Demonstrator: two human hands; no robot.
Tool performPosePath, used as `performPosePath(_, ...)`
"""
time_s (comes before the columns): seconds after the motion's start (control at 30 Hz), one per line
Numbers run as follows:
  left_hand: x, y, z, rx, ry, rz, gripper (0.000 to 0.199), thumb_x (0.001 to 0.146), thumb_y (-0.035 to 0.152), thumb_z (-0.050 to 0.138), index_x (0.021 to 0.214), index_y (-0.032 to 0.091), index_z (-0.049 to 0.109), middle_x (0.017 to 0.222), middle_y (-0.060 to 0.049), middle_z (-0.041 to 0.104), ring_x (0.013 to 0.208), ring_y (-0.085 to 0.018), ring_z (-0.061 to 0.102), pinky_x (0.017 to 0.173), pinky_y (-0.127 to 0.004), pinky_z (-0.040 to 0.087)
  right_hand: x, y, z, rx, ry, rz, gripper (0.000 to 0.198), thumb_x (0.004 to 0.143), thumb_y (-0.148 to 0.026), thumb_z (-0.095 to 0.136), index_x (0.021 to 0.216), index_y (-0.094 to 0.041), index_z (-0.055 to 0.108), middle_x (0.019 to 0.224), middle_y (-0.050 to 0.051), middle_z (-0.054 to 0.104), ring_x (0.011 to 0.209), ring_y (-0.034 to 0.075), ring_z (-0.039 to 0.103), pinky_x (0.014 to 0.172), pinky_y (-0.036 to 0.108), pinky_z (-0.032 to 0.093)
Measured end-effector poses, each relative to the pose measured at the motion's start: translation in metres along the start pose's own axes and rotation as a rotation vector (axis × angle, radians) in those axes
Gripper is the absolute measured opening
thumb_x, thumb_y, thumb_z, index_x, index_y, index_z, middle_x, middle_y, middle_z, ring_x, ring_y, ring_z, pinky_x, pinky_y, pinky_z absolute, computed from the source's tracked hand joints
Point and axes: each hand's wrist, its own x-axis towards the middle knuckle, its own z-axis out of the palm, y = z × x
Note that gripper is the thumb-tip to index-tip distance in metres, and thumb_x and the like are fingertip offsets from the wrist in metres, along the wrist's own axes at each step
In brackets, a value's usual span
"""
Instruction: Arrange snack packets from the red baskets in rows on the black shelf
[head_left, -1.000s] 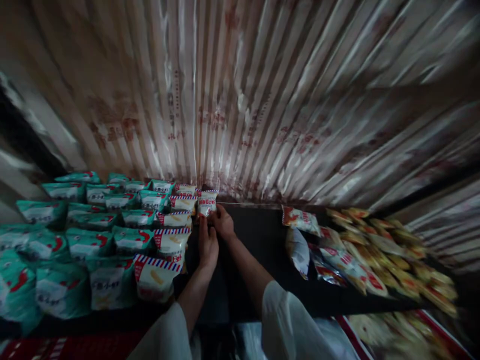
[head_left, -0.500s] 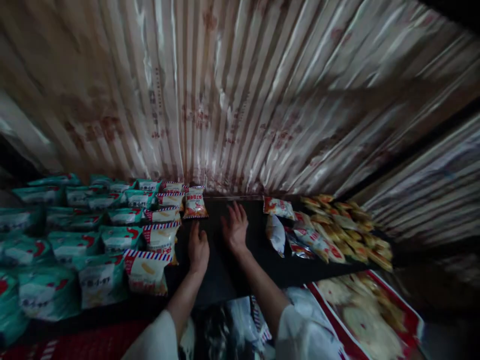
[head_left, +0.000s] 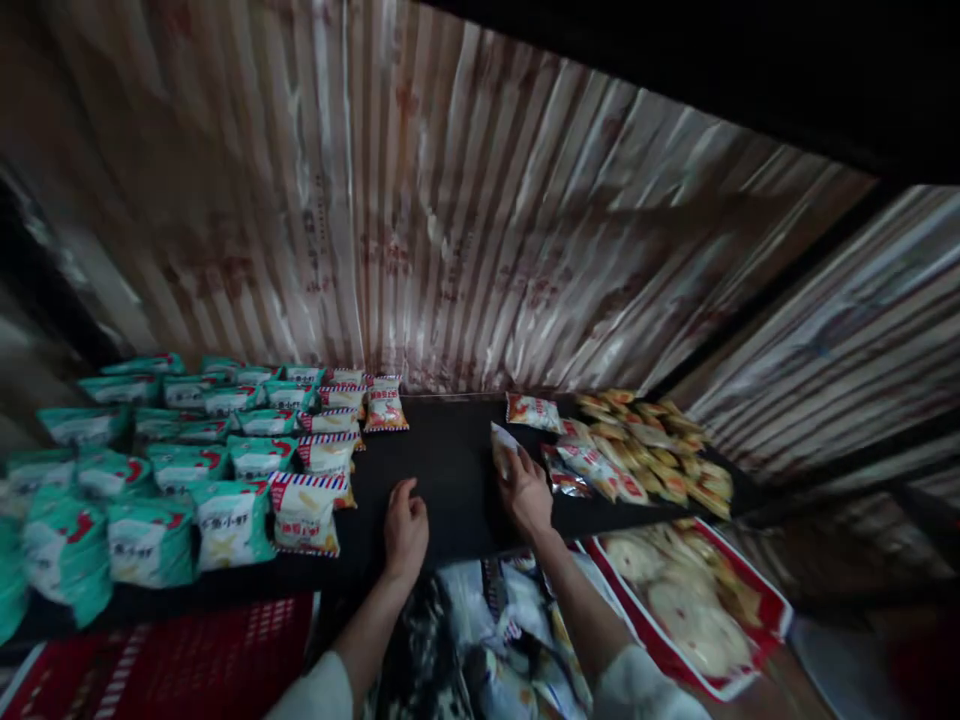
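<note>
Bags [head_left: 232,525] left and right on shelf [head_left: 450,450]

Loose, pale sleeves [head_left: 637,688] leave the forearms [head_left: 581,595] and hands [head_left: 407,532] bare.

Behind, a ribbed, brownish wall [head_left: 420,150] bore reddish print, and a dark beam [head_left: 765,290] slanted at the right. Teal bags [head_left: 232,525] stood in rows at left, above 1 red crate [head_left: 187,650]. Yellowish packets [head_left: 645,440] lay heaped at right, above 1 white-rimmed red box [head_left: 771,622] of pale, rounded contents [head_left: 690,610].

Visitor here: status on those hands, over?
Right hand: gripping pale packet. Left hand: over black shelf, no packet visible in it. Loose packets close by, rightward.
</note>
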Motion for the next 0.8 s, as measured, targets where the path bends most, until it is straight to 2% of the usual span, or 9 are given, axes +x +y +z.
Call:
performPosePath(0.13, -0.011, 0.009, -0.012, 0.1, -0.05, -0.02, 0.038, 0.08, 0.008, 0.044, 0.115, 0.013, 0.06, 0.113, -0.014, 0.063, 0.095, -0.02, 0.067, 0.09, -0.035, 0.053, -0.017, -0.029, -0.025, 0.177, -0.118, -0.051, 0.059, 0.074, -0.022, 0.058, 0.13, -0.015, 0.043, 0.118, 0.015, 0.062, 0.11, 0.028, 0.054, 0.09, 0.037, 0.044)
performPosePath(0.23, -0.017, 0.014, -0.021, 0.135, -0.085, 0.046, 0.044, 0.08, 0.007, 0.045, 0.122, 0.012, 0.055, 0.124, -0.016, 0.059, 0.103, -0.021, 0.064, 0.095, -0.036, 0.051, -0.023, -0.046, -0.054, 0.352, -0.309, -0.058, 0.05, 0.073, -0.03, 0.063, 0.119, -0.017, 0.049, 0.099, 0.009, 0.066, 0.088, 0.022, 0.061, 0.076, 0.031, 0.047)
performPosePath(0.37, -0.025, 0.021, -0.032, 0.193, -0.146, 0.22, 0.065, 0.074, 0.007, 0.053, 0.137, 0.02, 0.043, 0.15, -0.013, 0.033, 0.136, -0.027, 0.037, 0.103, -0.042, 0.045, -0.024, -0.058, -0.088, 0.599, -0.635, -0.084, 0.044, 0.07, -0.032, 0.066, 0.111, -0.02, 0.055, 0.084, 0.001, 0.065, 0.07, 0.015, 0.058, 0.061, 0.024, 0.044)
performPosePath(0.43, -0.028, 0.025, -0.038, 0.222, -0.209, 0.296, 0.072, 0.073, 0.009, 0.056, 0.14, 0.025, 0.039, 0.156, -0.01, 0.022, 0.141, -0.029, 0.027, 0.107, -0.046, 0.04, -0.024, -0.062, -0.098, 0.72, -0.733, -0.063, 0.044, 0.069, -0.032, 0.066, 0.11, -0.018, 0.058, 0.084, 0.001, 0.065, 0.069, 0.014, 0.058, 0.059, 0.023, 0.044)
performPosePath(0.5, -0.031, 0.029, -0.045, 0.265, -0.262, 0.354, 0.071, 0.072, 0.01, 0.058, 0.139, 0.025, 0.041, 0.157, -0.009, 0.018, 0.142, -0.031, 0.024, 0.111, -0.049, 0.034, -0.024, -0.067, -0.103, 0.803, -0.802, -0.037, 0.043, 0.069, -0.034, 0.066, 0.108, -0.016, 0.061, 0.083, 0.001, 0.066, 0.068, 0.014, 0.058, 0.058, 0.023, 0.044)
performPosePath(0.53, -0.032, 0.03, -0.048, 0.286, -0.283, 0.371, 0.068, 0.073, 0.01, 0.059, 0.137, 0.024, 0.044, 0.156, -0.01, 0.021, 0.141, -0.031, 0.025, 0.112, -0.05, 0.032, -0.025, -0.069, -0.103, 0.825, -0.827, -0.029, 0.042, 0.069, -0.034, 0.067, 0.106, -0.016, 0.062, 0.083, 0.002, 0.067, 0.068, 0.014, 0.058, 0.058, 0.023, 0.045)
performPosePath(0.6, -0.032, 0.03, -0.054, 0.301, -0.331, 0.385, 0.061, 0.073, 0.011, 0.06, 0.132, 0.021, 0.05, 0.149, -0.012, 0.036, 0.138, -0.03, 0.033, 0.112, -0.05, 0.031, -0.025, -0.073, -0.103, 0.865, -0.857, -0.024, 0.04, 0.066, -0.036, 0.071, 0.101, -0.015, 0.065, 0.084, 0.002, 0.068, 0.069, 0.014, 0.059, 0.059, 0.023, 0.046)
performPosePath(0.7, -0.033, 0.025, -0.059, 0.241, -0.349, 0.359, 0.052, 0.074, 0.014, 0.061, 0.126, 0.019, 0.055, 0.132, -0.012, 0.055, 0.127, -0.027, 0.046, 0.105, -0.047, 0.043, -0.026, -0.079, -0.1, 0.955, -0.88, 0.009, 0.043, 0.063, -0.04, 0.076, 0.097, -0.016, 0.066, 0.083, 0.001, 0.069, 0.069, 0.014, 0.06, 0.061, 0.024, 0.046)
performPosePath(0.8, -0.032, 0.018, -0.06, 0.13, -0.208, 0.288, 0.049, 0.076, 0.018, 0.06, 0.125, 0.018, 0.054, 0.136, -0.014, 0.051, 0.127, -0.027, 0.047, 0.091, -0.04, 0.054, -0.027, -0.083, -0.093, 1.062, -0.844, 0.086, 0.043, 0.062, -0.045, 0.078, 0.091, -0.016, 0.067, 0.077, 0.001, 0.07, 0.065, 0.014, 0.061, 0.06, 0.025, 0.047)
